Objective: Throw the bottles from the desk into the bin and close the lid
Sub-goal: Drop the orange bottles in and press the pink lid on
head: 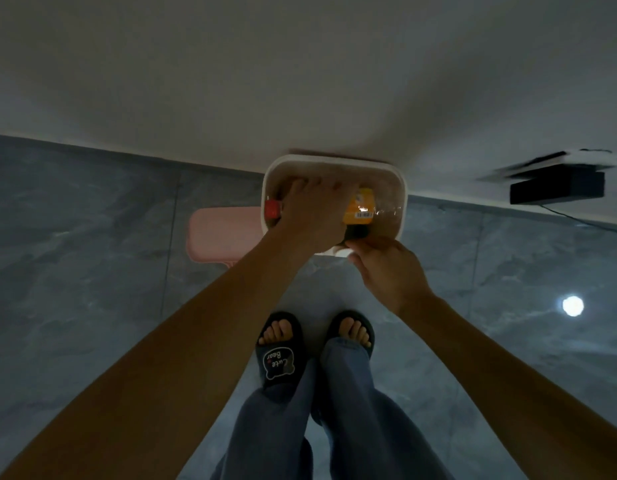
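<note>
An open bin (402, 188) with a white rim stands on the floor against the wall. Its pink lid (220, 233) lies on the floor to its left. My left hand (310, 216) reaches palm down into the bin, fingers stretched over what lies inside. A red bottle cap (272, 208) shows just left of that hand; the rest of that bottle is hidden. A clear bottle with a yellow label (360, 209) lies in the bin's right half. My right hand (386, 268) is at the near rim, fingers curled on this bottle's dark near end.
I stand on a grey marble-look tiled floor (92, 271), my feet in black slippers (281, 355) just in front of the bin. A black box (556, 192) with a cable sits by the wall at the right. A lamp's reflection (573, 305) glares on the floor.
</note>
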Available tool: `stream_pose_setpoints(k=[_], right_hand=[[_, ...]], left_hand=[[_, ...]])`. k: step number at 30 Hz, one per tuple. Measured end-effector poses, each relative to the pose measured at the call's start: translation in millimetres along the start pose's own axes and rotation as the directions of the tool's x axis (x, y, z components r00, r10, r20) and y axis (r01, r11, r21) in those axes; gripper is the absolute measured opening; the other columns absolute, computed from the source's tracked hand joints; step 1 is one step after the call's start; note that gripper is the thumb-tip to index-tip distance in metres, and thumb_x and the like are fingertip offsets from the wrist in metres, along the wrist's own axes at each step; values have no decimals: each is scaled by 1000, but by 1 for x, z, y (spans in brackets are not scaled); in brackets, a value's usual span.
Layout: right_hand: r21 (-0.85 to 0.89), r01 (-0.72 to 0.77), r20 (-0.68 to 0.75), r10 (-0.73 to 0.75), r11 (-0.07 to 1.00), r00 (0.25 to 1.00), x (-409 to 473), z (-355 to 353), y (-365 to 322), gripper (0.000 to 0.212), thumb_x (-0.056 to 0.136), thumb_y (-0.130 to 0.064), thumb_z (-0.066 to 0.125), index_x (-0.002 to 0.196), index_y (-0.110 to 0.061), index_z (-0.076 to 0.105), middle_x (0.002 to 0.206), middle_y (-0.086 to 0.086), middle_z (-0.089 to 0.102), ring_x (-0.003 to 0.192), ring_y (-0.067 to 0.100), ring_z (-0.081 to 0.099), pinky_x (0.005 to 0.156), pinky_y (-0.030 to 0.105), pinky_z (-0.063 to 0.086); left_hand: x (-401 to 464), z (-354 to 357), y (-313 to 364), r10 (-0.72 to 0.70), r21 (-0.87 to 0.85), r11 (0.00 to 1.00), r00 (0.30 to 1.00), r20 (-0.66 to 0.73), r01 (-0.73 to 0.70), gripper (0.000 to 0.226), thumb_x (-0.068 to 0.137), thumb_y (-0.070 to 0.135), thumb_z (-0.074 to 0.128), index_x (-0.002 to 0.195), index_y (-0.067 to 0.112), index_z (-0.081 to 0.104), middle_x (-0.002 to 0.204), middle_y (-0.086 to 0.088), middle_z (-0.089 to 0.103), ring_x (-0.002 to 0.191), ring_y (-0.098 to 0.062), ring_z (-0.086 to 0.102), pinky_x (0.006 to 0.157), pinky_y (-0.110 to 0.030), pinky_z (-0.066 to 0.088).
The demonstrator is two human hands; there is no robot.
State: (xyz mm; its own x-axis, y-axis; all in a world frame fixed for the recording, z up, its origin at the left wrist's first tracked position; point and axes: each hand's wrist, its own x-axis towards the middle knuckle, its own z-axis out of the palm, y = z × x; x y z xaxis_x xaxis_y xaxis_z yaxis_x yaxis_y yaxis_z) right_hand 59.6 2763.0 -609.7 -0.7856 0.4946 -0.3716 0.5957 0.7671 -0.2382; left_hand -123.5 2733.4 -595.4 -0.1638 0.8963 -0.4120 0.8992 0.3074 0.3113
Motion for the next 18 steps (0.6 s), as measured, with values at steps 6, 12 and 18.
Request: stream_pose_setpoints(k=[6,12,18], right_hand=[[-30,37,-129,-41,999,991,0,16,7,23,91,-27,65,114,-28,68,100,-6,72,87,17,68,73,26,53],[25,75,-178,-69,997,982,0,27,10,25,93,-23,61,118,-27,64,102,-5,69,91,17,63,80,30,50],[51,26,-144,-18,998,989,-2,15,-2,32,91,-19,66,122,-27,62,104,-5,68,88,18,64,73,26,50]], left_hand=[[16,38,-5,49,85,995,998,42,-52,73,83,44,73,145,27,39,138,-7,54,129,-32,49,110,-53,32],[16,67,-20,25,0,1000,986,164,-26,76,96,45,55,158,21,18,161,-11,26,150,-39,20,116,-67,17],[-15,53,-23,76,-214,973,997,-30,-80,45,101,40,42,143,23,47,148,-3,49,136,-24,46,115,-47,37]])
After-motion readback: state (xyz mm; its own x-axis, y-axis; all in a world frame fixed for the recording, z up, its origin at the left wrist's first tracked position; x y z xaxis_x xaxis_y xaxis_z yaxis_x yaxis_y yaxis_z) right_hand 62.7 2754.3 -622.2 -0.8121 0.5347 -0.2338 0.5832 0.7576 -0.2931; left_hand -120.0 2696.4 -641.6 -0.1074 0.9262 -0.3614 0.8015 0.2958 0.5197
